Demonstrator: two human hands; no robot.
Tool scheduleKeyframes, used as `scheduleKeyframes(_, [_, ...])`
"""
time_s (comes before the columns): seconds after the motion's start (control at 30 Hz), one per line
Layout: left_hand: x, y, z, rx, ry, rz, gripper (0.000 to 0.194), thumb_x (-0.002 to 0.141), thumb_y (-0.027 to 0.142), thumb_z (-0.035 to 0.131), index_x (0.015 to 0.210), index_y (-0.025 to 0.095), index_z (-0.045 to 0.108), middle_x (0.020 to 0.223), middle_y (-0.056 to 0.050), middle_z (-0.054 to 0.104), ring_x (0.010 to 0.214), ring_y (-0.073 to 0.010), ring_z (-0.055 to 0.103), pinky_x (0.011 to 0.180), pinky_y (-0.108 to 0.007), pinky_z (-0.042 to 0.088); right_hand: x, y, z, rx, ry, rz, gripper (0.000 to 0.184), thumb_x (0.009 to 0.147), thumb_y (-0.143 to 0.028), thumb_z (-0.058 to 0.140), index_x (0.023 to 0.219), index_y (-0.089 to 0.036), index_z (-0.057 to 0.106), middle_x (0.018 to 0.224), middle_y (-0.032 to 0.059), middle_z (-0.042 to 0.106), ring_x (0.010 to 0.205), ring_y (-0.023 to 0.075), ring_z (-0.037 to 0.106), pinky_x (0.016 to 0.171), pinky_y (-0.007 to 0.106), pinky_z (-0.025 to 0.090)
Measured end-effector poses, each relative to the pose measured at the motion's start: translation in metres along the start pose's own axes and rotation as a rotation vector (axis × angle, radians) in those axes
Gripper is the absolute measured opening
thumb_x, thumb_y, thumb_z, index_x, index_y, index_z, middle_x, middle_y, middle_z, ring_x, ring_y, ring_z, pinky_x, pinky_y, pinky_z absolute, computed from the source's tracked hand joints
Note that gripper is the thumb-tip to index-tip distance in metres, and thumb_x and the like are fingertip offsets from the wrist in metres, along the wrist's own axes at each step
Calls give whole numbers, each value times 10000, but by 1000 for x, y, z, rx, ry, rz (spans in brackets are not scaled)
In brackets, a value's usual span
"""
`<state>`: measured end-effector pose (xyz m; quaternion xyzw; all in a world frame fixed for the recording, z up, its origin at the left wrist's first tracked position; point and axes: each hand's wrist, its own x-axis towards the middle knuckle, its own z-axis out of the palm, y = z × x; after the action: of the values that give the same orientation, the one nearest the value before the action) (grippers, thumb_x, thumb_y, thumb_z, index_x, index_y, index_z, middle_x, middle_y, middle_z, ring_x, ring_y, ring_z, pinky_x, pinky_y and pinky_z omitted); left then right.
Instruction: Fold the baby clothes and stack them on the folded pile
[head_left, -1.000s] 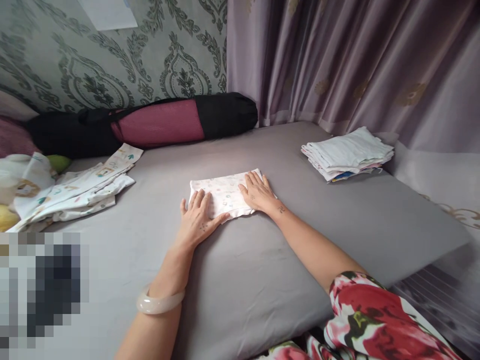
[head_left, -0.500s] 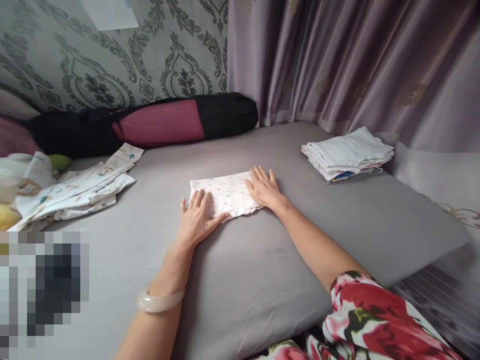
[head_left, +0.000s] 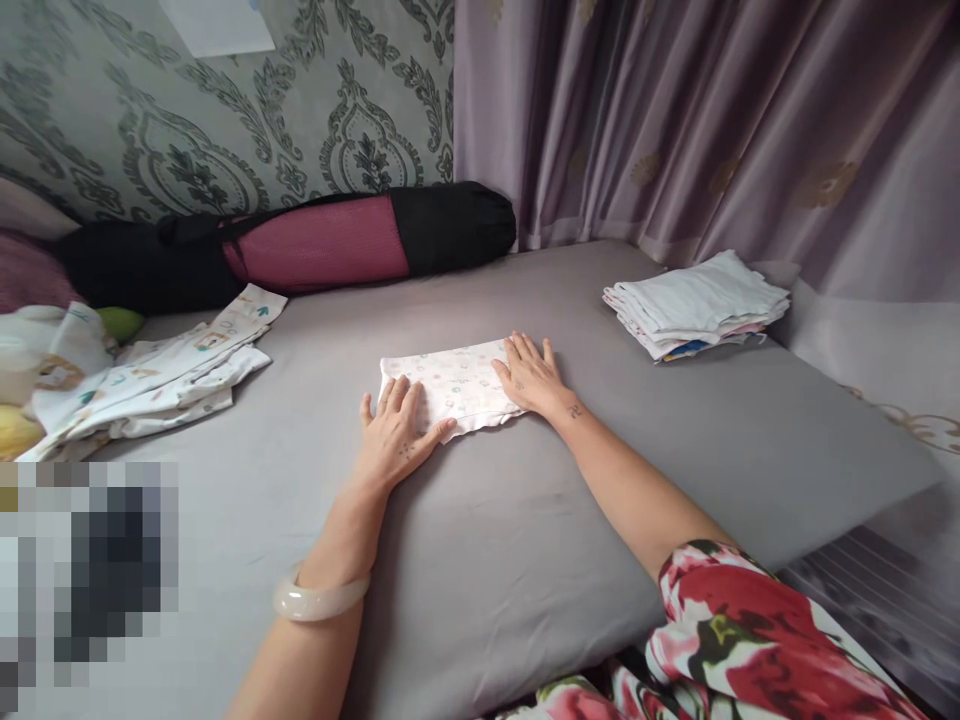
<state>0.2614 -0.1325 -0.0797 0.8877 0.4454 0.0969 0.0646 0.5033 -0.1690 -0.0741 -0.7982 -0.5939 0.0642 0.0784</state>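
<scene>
A folded white cloth garment [head_left: 465,388] with a small pale print lies flat on the grey bed sheet [head_left: 480,530]. On its left end rests my left hand [head_left: 396,430], palm down, fingers spread and thumb along the near edge. My right hand [head_left: 531,375] lies flat over the right end, its fingers stretched away from me. Neither hand grips the cloth; both press on it from above. The garment's two ends are partly hidden under my hands.
To the right is a stack of folded white clothes [head_left: 697,300]. Loose printed clothes [head_left: 172,380] lie at the left beside soft toys [head_left: 22,345]. A long black and maroon bag [head_left: 322,240] runs along the wall; a purple curtain [head_left: 637,120] hangs at the back right.
My right hand has slid a little to the right across the garment to its right edge, then stayed there. My left hand has kept its place.
</scene>
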Motion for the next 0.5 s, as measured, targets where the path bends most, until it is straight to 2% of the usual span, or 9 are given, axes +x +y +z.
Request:
scheduleKeyframes(0.1, [0,3,1,6,76,35,689,928,639,371,1435,174,421,1558,-183,359,1466,-315,282,1192,-577,109,-7,-15,0,-4,102,-77,634,1026,-432,200,1519,-49,312,1612,166,227,1500,274,165,1212,519,31])
scheduleKeyframes(0.2, [-1,8,4,8,118,116,711,935,634,364,1457,154,404,1556,-194,359,1472,-310,271,1199,-561,84,-15,-34,5,18,113,-184,615,1028,-427,223,1518,-70,324,1611,162,234,1499,271,174,1216,497,52])
scheduleKeyframes(0.33, [0,12,11,6,58,180,708,952,615,340,1490,156,367,1573,-182,330,1483,-319,240,1195,-578,93,-22,-48,14,42,75,-274,587,1028,-411,249,1527,-109,321,1619,141,223,1505,250,157,1220,485,49])
scheduleKeyframes(0.5, [2,10,17,-1,-22,171,723,960,623,306,1501,146,350,1586,-184,297,1486,-344,220,1173,-616,142,-22,-49,17,60,40,-265,595,1026,-408,262,1525,-89,317,1615,153,227,1504,249,162,1220,492,48])
